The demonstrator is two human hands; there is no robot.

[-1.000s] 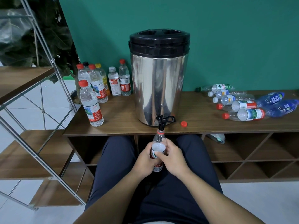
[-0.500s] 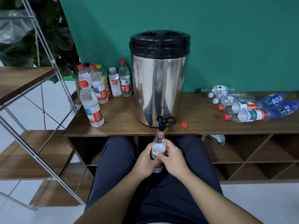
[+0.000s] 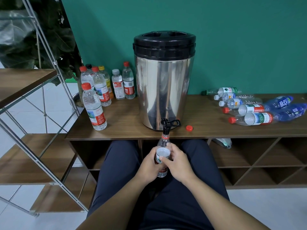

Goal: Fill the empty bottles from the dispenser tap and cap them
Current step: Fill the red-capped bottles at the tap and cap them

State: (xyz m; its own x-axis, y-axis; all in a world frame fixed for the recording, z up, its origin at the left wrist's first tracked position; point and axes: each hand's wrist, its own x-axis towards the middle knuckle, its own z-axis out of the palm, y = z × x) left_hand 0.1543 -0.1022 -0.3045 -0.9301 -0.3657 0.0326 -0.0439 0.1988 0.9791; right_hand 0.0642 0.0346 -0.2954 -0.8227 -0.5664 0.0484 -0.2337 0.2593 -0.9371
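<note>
A steel dispenser (image 3: pixel 163 90) with a black lid stands on the wooden counter (image 3: pixel 126 123). Its black tap (image 3: pixel 167 125) juts over the front edge. Below it I hold a clear bottle (image 3: pixel 163 147) upright, its uncapped mouth right under the spout. My left hand (image 3: pixel 149 165) and my right hand (image 3: pixel 177 163) both grip the bottle's body around the label. A loose red cap (image 3: pixel 189 128) lies on the counter just right of the tap.
Several capped, filled bottles (image 3: pixel 99 90) stand left of the dispenser. Several empty bottles (image 3: pixel 249 112) lie on their sides at the right. A metal-framed shelf (image 3: pixel 33 97) rises at the left. Open cubbies (image 3: pixel 249 156) sit under the counter, beside my knees.
</note>
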